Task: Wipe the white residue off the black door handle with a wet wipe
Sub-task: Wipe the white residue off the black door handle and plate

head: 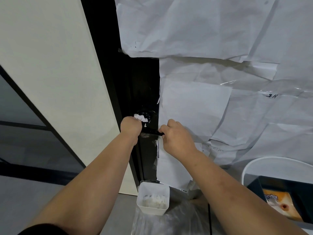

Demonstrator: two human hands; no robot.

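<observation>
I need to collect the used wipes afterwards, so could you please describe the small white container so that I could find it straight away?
Start at the black door covered in white paper sheets and look down to its foot. The small white container stands there on clear plastic sheeting, holding crumpled white wipes. Unlike the round white bucket to its right, it is square and small.

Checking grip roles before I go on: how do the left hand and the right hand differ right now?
The left hand grips a crumpled white wet wipe against the round base of the black door handle; the right hand holds no wipe. The left hand works at the base, while the right hand grips the lever's free end. Both are curled, with bare forearms.
</observation>
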